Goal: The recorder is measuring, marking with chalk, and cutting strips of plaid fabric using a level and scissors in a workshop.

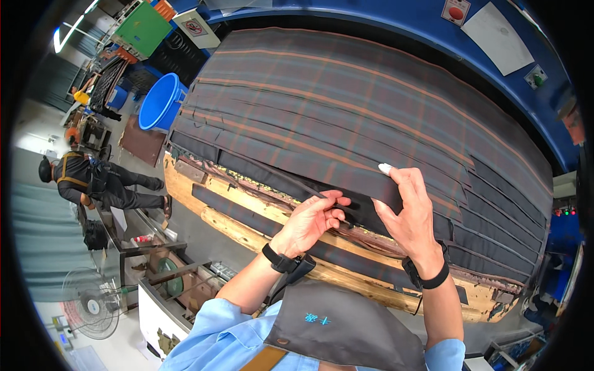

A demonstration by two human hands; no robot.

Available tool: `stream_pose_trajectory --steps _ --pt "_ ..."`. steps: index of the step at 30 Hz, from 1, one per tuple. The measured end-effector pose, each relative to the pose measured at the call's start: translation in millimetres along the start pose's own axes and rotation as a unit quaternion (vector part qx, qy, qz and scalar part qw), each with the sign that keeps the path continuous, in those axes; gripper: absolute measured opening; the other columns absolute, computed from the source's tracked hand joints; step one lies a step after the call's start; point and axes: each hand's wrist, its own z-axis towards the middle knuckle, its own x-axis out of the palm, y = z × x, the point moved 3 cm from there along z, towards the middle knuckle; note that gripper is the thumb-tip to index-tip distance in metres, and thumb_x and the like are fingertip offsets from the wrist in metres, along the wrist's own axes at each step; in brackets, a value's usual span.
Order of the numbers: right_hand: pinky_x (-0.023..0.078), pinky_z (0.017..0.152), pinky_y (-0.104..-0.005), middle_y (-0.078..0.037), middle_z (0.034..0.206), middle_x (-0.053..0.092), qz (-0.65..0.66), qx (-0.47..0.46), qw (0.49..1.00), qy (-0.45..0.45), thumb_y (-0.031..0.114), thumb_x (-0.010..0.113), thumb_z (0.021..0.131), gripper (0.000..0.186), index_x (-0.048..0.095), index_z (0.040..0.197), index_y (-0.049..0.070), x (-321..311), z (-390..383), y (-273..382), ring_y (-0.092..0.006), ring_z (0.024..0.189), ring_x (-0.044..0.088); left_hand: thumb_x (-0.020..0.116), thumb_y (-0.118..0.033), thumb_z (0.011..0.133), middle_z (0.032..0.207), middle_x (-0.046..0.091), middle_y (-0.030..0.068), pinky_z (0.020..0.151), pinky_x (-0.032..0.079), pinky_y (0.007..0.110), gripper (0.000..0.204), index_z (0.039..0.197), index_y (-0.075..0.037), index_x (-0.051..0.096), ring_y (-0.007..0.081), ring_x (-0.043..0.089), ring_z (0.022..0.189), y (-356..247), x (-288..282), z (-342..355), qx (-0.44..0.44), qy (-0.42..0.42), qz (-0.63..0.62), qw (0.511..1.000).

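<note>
Overlapping layers of dark plaid fabric (334, 93), crossed by thin orange and bluish lines, spread over the long bench in front of me. At their near edge, the curled fingers of my left hand (311, 222) pinch the edge of a dark fabric piece (365, 214). My right hand (408, 207) grips the same dark piece farther right, thumb on the near side and fingers on the far side. A white cover (385, 168) sits on one of its fingertips. Fabric partly hides the fingertips of both hands. Each wrist wears a black band.
The bench has a worn wooden front edge (232, 229). A blue bin (162, 102) stands beyond its left end. Farther left, a person (102, 179) in dark clothes stands near metal frames. A fan (93, 306) is at the lower left; a blue panel (396, 17) runs behind the bench.
</note>
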Motion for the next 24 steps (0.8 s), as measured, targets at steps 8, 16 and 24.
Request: stream_pose_trajectory --steps 8,16,24 --pt "0.054 0.069 -0.0373 -0.012 0.105 0.059 -0.055 -0.075 0.995 -0.021 -0.001 0.080 0.068 0.065 0.064 0.130 0.006 -40.7 -9.7 50.7 -0.0280 0.085 0.064 0.043 -0.053 0.108 0.137 0.063 0.0209 0.099 0.058 0.044 0.060 0.133 -0.001 0.056 0.0342 0.068 0.118 -34.5 -6.8 -37.7 -0.031 0.078 0.083 0.993" --pt "0.051 0.073 -0.0404 -0.016 0.102 0.058 -0.130 0.000 0.991 0.029 -0.008 0.073 0.054 0.076 0.063 0.128 0.003 -98.1 -71.1 55.7 -0.0324 0.087 0.060 0.050 -0.021 0.110 0.142 0.060 0.0195 0.114 0.050 0.043 0.043 0.144 0.006 0.047 0.0312 0.059 0.132 -149.1 -76.3 -18.1 0.300 -0.066 -0.124 0.943" --pt "0.047 0.083 -0.0348 -0.013 0.095 0.053 -0.161 0.154 0.975 0.022 -0.016 0.058 0.058 0.078 0.061 0.134 0.001 -155.2 -147.0 9.0 -0.0296 0.087 0.053 0.057 -0.015 0.107 0.140 0.062 0.0158 0.111 0.053 0.038 0.040 0.142 0.002 0.052 0.0250 0.063 0.125 -249.7 -94.0 -91.0 0.440 -0.074 0.022 0.895"
